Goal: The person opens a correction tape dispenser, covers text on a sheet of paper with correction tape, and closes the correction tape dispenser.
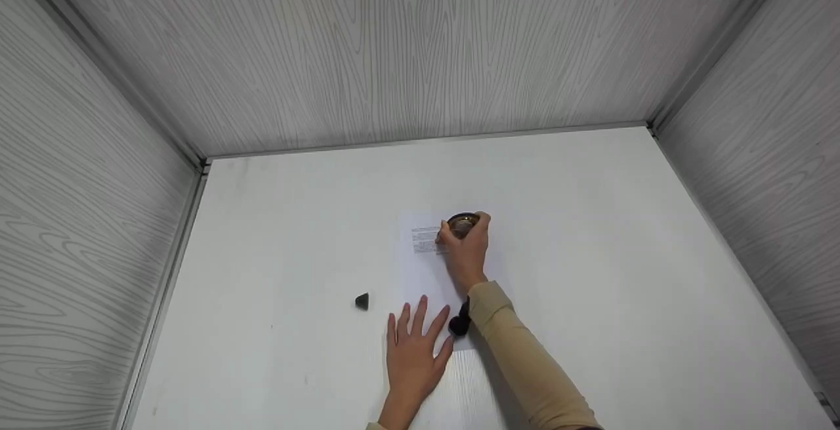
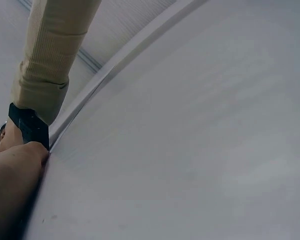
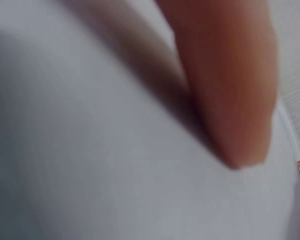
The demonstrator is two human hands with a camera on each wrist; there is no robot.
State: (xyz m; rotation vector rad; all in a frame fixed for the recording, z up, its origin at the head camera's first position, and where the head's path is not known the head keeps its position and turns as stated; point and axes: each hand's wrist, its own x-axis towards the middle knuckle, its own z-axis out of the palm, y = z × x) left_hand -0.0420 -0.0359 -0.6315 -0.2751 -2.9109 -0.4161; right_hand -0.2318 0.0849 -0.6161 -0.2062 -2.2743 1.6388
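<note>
Though apart, 2 hands [image 1: 415, 359] [image 1: 468, 253] (1 sht. [image 1: 428, 276])

In front of me, grey wood-grain walls [image 1: 420, 49] rise on three sides of a wide white bench [image 1: 590, 253]; grey metal strips [image 1: 113, 59] line the corners, under soft light.

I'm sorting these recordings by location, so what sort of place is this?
Probably a small enclosed work booth: a white tabletop has grey wood-grain panels on three visible sides, with grey strips where the panels meet.
</note>
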